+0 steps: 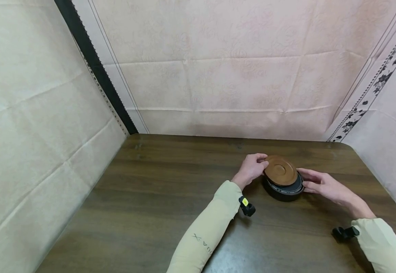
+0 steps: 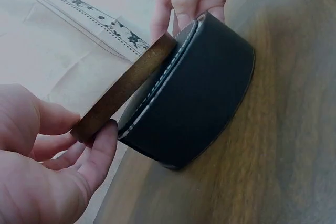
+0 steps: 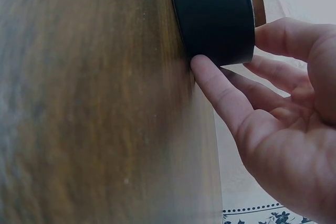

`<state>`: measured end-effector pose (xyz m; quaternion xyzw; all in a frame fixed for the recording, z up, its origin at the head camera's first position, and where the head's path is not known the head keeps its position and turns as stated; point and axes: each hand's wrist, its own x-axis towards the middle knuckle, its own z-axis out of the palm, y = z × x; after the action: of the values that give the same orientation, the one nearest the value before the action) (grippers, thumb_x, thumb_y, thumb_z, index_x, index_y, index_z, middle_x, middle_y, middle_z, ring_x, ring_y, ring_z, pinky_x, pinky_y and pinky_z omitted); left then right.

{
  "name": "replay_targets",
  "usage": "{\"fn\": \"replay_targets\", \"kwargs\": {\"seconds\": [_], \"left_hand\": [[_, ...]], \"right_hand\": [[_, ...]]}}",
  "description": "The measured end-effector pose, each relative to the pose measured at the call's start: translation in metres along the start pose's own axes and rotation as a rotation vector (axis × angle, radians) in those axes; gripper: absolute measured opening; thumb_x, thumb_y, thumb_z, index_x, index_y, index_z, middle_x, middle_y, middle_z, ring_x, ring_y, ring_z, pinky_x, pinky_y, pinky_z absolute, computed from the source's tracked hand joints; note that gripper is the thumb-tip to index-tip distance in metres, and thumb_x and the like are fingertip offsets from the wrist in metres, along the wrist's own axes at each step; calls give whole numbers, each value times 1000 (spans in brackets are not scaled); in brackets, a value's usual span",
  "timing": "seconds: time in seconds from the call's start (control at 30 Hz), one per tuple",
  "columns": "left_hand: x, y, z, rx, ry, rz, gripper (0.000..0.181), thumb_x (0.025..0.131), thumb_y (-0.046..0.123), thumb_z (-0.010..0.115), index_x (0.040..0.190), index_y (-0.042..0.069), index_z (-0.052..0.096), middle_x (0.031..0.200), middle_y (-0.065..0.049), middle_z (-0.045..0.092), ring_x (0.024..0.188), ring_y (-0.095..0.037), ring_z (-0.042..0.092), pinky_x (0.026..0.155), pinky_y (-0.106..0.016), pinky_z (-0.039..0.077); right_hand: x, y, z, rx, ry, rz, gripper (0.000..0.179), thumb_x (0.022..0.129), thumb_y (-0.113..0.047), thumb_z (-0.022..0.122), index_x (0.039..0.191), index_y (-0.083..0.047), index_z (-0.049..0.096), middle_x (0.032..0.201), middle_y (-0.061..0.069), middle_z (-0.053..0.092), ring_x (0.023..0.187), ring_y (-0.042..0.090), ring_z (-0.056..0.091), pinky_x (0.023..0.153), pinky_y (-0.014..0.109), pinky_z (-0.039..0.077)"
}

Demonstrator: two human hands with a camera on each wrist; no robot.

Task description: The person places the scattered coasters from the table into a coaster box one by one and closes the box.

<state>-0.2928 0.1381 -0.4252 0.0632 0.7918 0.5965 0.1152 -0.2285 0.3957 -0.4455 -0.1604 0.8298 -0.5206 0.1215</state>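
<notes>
My left hand (image 1: 251,168) pinches the left edge of a brown round coaster (image 1: 280,170) between thumb and fingers. The coaster has a ring-shaped recess in its face and lies tilted and off-centre over a black round coaster holder (image 1: 283,196). Pale stitching runs along the rim of the holder, which stands on the table. In the left wrist view, the near edge of the coaster (image 2: 123,87) is raised off the holder (image 2: 194,93). From the right side, my right hand (image 1: 327,185) grips the holder, thumb near its rim and fingers along its wall (image 3: 215,19).
The brown wooden table (image 1: 170,212) ends at a back edge in front of a hanging pale cloth (image 1: 218,87). More cloth hangs at the left (image 1: 41,132) and right (image 1: 392,129). Black wrist cameras sit on the left sleeve (image 1: 208,227) and right sleeve (image 1: 382,239).
</notes>
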Motion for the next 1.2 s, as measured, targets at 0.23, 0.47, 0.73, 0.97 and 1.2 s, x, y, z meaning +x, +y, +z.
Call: {"fn": "replay_targets", "kwargs": {"seconds": [0.23, 0.47, 0.73, 0.97, 1.2], "left_hand": [[-4, -3, 3, 238, 57, 43, 23, 93, 23, 68, 116, 22, 73, 102, 6, 72, 83, -5, 62, 71, -19, 51], [-6, 0, 8, 341, 103, 45, 22, 92, 28, 69, 113, 25, 74, 108, 9, 73, 103, -6, 64, 82, -21, 52], [-9, -1, 12, 427, 118, 82, 21, 92, 29, 69, 111, 24, 75, 108, 10, 73, 104, -6, 63, 84, -21, 50], [-9, -2, 10, 497, 85, 125, 23, 93, 31, 68, 114, 24, 73, 109, 10, 72, 101, -5, 63, 84, -20, 50], [-9, -5, -3, 469, 29, 139, 26, 97, 38, 61, 117, 24, 70, 110, 9, 70, 100, -5, 62, 87, -22, 51]], "right_hand": [[-1, -2, 1, -15, -13, 27, 65, 101, -13, 53, 149, 14, 19, 144, 46, 29, 106, -14, 54, 83, 24, 56], [-2, -3, -1, -26, -9, 41, 65, 101, -14, 54, 149, 13, 20, 145, 44, 30, 106, -16, 53, 83, 24, 56], [-2, -1, -3, -39, -14, 67, 65, 101, -16, 55, 150, 10, 21, 146, 43, 30, 105, -17, 52, 84, 26, 56], [-2, -1, -3, -43, -2, 75, 64, 102, -18, 53, 150, 9, 22, 147, 40, 30, 104, -15, 54, 84, 25, 56], [1, 0, -1, -30, -2, 40, 63, 102, -16, 53, 149, 12, 22, 143, 32, 38, 106, -12, 56, 84, 24, 56]]}}
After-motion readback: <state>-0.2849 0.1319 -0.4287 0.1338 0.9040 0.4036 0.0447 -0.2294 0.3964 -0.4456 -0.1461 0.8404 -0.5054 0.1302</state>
